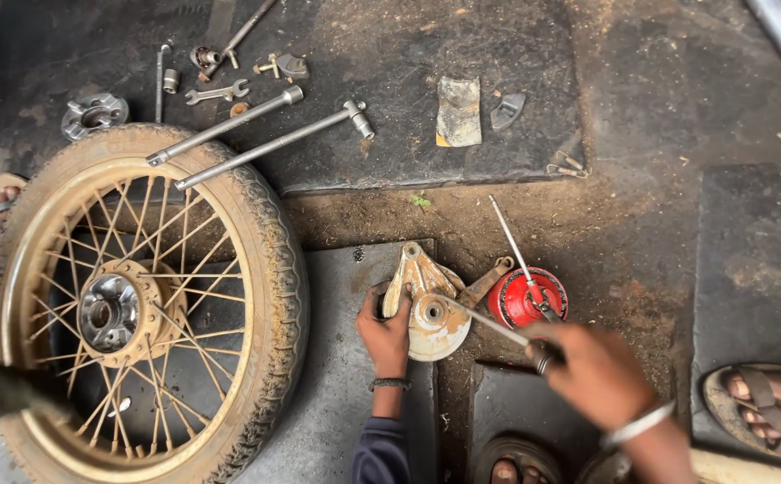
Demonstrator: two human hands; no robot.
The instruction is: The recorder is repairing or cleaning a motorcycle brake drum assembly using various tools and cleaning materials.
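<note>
Your left hand (386, 333) only pinches the brake plate (428, 309) by its rim, so the rod (489, 324) gripped in your closed right hand (597, 372) could slip off its hub and tip the red oil can (525, 300).

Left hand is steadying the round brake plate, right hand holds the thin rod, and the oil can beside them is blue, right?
Not quite: the head view shows the oil can is red. The left hand does steady the brake plate, and the right hand holds the thin rod.

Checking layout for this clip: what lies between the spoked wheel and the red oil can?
In the head view, the brake plate lies between the spoked wheel and red oil can, steadied by the left hand.
</note>
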